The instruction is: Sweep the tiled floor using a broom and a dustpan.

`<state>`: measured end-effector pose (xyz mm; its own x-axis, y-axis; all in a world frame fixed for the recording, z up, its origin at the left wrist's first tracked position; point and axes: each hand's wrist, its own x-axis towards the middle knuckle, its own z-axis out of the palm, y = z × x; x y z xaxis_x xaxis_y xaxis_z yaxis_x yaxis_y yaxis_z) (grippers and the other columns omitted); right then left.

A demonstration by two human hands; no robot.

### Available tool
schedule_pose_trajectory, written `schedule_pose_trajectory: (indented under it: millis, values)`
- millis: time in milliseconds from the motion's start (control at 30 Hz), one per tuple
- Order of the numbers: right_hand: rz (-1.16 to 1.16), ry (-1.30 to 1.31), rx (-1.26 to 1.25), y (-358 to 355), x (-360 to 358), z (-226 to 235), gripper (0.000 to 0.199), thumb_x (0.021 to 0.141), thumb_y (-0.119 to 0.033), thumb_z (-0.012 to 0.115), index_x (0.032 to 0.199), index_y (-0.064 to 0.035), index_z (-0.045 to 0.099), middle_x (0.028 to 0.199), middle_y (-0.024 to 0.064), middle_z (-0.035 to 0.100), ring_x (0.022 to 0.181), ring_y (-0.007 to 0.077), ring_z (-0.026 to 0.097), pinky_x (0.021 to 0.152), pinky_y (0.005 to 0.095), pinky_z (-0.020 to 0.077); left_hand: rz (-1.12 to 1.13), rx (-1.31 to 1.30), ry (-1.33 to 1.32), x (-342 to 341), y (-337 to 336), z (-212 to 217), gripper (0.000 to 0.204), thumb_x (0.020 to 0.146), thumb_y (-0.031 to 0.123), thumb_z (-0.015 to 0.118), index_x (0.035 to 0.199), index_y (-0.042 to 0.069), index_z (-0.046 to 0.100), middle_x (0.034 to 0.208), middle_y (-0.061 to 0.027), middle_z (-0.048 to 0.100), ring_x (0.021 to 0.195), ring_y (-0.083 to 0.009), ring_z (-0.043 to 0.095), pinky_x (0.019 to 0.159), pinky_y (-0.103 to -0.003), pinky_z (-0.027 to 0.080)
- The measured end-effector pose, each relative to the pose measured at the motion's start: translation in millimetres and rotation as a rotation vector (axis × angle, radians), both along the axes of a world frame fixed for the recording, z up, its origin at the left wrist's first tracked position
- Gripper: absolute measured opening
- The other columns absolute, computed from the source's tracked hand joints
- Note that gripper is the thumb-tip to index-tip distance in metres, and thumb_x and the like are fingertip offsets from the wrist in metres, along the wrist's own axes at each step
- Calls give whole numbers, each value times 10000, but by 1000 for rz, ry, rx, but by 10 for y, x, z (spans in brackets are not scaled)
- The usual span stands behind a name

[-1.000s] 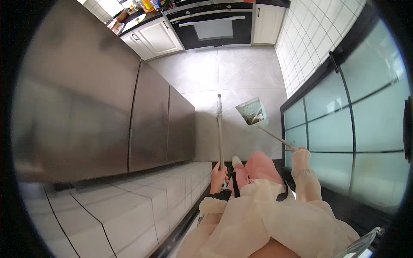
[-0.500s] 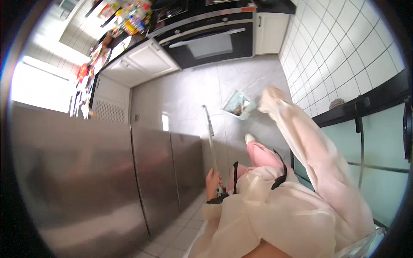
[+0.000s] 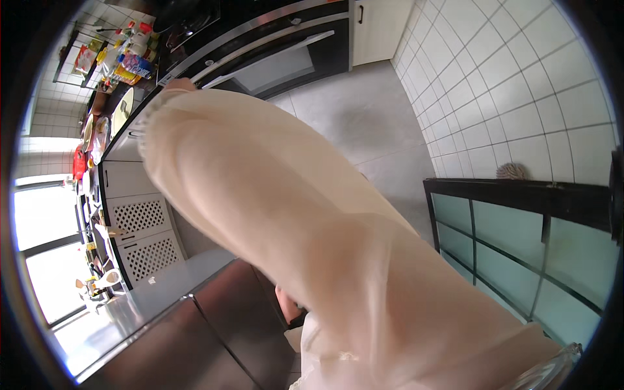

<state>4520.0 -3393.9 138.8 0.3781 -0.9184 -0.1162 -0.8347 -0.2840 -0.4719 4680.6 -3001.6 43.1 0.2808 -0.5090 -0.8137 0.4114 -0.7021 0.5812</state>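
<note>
My right arm, in a loose pale cream sleeve (image 3: 279,175), reaches from the lower right across the middle to the upper left. Past the ruffled cuff only a bit of my right hand (image 3: 179,86) shows, in front of the counter edge by the oven (image 3: 279,65). Its fingers are hidden. Below the sleeve, part of my left hand (image 3: 286,305) is visible beside the dark metallic cabinet (image 3: 240,318). The sleeve covers its fingers, so what it holds cannot be seen. The long pole and the light blue dustpan-like tray are out of sight.
Bottles (image 3: 133,62) crowd the counter at the upper left. White cabinets with lattice doors (image 3: 140,221) stand below it. Grey floor tiles (image 3: 383,123) lie between the oven and the white tiled wall (image 3: 500,84). A black-framed glass door (image 3: 507,240) is at the right.
My right arm has swung up and left, from beside the tray on the floor to the oven's left side. The view has shifted, and the sleeve now hides the pole and tray.
</note>
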Motion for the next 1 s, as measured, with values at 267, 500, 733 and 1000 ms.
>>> schedule_pose_trajectory:
  millis: [267, 500, 733, 1000]
  values:
    - [106, 1, -31, -1114, 676, 59, 213, 708, -224, 536, 727, -18, 588, 723, 168, 579, 687, 277, 570, 591, 378, 437, 91, 19, -24, 641, -835, 13, 321, 771, 57, 467, 1080, 42, 384, 601, -56, 446, 391, -79, 353, 332, -196, 290]
    - [226, 23, -87, -2119, 1494, 234, 221, 702, -231, 548, 753, -21, 594, 739, 170, 580, 700, 281, 570, 600, 378, 439, 235, -24, -34, 1037, -1649, -49, 279, 767, 49, 463, 1039, 35, 399, 592, -59, 443, 384, -78, 346, 324, -193, 284]
    - [425, 28, -121, -2899, 2646, 259, 233, 697, -237, 559, 779, -23, 600, 755, 173, 581, 713, 285, 569, 609, 379, 440, 429, -30, -37, 1380, -2259, -286, 224, 765, 42, 457, 985, 28, 416, 591, -56, 437, 386, -75, 344, 325, -181, 286]
    - [494, 27, 171, -3272, 3344, 117, 237, 682, -230, 578, 790, -21, 608, 785, 172, 584, 745, 295, 568, 633, 387, 443, 585, -10, -81, 1386, -2791, 101, 502, 758, 47, 475, 1225, 53, 291, 605, -35, 434, 404, -79, 359, 341, -195, 305]
